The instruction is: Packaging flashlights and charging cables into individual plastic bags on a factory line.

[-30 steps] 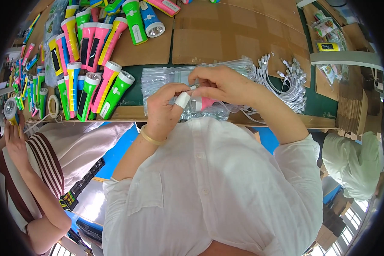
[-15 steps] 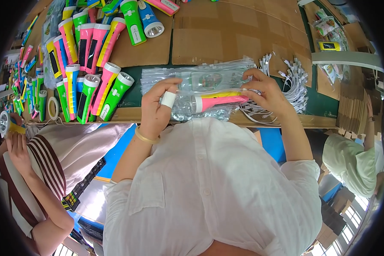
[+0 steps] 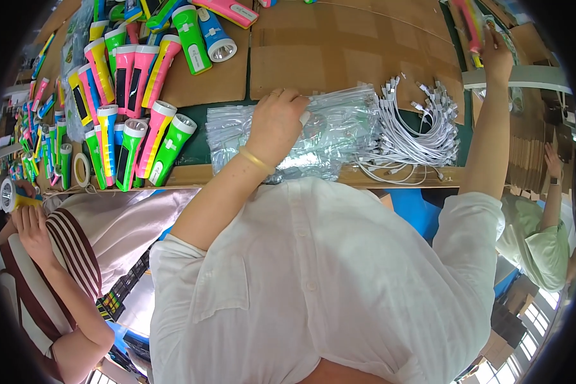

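Note:
My left hand (image 3: 276, 128) rests on a pile of clear plastic zip bags (image 3: 339, 121), its fingers bent and closed at the top bag; a white wrap shows on the thumb. Far to the right, my right arm reaches out over a pale rail. At its end my right hand (image 3: 496, 56) grips a pink flashlight (image 3: 470, 24), smeared by motion. The bag around that flashlight is hard to make out. White charging cables (image 3: 422, 137) lie in a bundle just right of the zip bags.
Many colourful flashlights (image 3: 134, 147) crowd the table's left side, some upright. A tape roll (image 3: 80, 169) stands by the front edge. Flattened cardboard (image 3: 358, 51) covers the table's back. The pale rail (image 3: 525, 76) crosses at right. Other people sit on both sides.
My right hand has carried the pink and yellow flashlight from in front of me to the far right. My left hand has moved right and down onto the zip bags.

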Action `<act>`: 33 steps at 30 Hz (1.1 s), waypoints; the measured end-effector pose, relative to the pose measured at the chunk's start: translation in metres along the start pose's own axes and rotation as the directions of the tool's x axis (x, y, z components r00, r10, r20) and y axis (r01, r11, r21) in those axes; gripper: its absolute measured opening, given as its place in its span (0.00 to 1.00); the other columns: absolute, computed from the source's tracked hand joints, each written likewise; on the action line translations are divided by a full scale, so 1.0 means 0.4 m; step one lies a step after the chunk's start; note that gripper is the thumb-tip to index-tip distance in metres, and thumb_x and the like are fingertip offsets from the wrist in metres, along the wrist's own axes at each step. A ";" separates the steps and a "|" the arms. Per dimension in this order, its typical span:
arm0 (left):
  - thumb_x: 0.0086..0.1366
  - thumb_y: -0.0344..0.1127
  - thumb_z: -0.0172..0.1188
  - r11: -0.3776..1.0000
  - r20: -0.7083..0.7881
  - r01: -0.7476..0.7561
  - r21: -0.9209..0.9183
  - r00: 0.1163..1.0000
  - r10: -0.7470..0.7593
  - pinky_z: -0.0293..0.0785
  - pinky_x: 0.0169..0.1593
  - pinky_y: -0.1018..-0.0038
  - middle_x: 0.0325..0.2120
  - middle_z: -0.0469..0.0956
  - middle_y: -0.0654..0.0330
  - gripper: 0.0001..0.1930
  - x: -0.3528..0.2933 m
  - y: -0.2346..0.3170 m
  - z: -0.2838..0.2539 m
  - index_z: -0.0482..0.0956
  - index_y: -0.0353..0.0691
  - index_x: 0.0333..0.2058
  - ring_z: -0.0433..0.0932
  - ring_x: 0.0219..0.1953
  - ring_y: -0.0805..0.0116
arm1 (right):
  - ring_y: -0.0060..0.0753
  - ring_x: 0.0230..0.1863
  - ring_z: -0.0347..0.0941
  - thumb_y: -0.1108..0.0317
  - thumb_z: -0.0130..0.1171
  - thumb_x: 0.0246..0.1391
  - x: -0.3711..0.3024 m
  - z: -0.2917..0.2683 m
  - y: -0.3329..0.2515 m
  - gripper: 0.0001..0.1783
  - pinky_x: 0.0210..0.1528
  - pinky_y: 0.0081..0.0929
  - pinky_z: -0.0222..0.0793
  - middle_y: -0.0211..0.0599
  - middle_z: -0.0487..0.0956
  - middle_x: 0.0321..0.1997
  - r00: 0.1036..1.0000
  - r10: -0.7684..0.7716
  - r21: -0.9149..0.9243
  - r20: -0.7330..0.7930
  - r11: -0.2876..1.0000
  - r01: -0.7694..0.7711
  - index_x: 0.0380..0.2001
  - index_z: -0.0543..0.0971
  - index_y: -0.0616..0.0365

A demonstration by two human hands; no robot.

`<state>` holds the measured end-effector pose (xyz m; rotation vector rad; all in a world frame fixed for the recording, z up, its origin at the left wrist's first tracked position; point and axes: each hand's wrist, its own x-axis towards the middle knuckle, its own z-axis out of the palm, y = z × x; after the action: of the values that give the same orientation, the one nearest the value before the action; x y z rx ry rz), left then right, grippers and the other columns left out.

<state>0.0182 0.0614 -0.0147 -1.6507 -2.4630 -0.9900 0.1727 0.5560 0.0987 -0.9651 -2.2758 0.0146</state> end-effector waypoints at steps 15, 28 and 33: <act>0.56 0.30 0.64 0.999 0.129 0.039 0.013 0.991 -0.041 0.69 0.51 0.58 0.38 0.79 0.59 0.10 0.044 0.015 0.057 0.84 0.42 0.39 0.75 0.47 0.54 | 0.43 0.43 0.77 0.71 0.69 0.49 -0.526 0.102 -0.542 0.09 0.42 0.38 0.74 0.36 0.80 0.39 0.521 -0.643 0.621 0.561 0.743 0.249 0.35 0.82 0.58; 0.55 0.26 0.66 0.974 -0.121 0.156 -0.165 0.977 -0.177 0.69 0.44 0.61 0.31 0.80 0.58 0.07 -0.061 -0.014 -0.078 0.81 0.40 0.34 0.76 0.37 0.55 | 0.47 0.44 0.77 0.74 0.67 0.51 -0.542 0.073 -0.521 0.08 0.44 0.37 0.72 0.38 0.81 0.38 0.624 -0.615 0.708 0.482 0.693 0.136 0.36 0.80 0.57; 0.59 0.27 0.66 0.936 -0.059 0.241 -0.258 0.963 -0.265 0.73 0.42 0.68 0.31 0.80 0.56 0.07 -0.072 0.000 -0.102 0.82 0.38 0.38 0.78 0.35 0.58 | 0.45 0.39 0.77 0.76 0.66 0.52 -0.578 0.076 -0.635 0.16 0.41 0.37 0.72 0.34 0.81 0.38 0.593 -0.783 0.902 0.185 0.375 0.214 0.45 0.82 0.50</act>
<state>0.0178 0.0169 0.0081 -1.3219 -2.6264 -1.4242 0.1115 0.2290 0.0077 0.4322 -2.5504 1.1741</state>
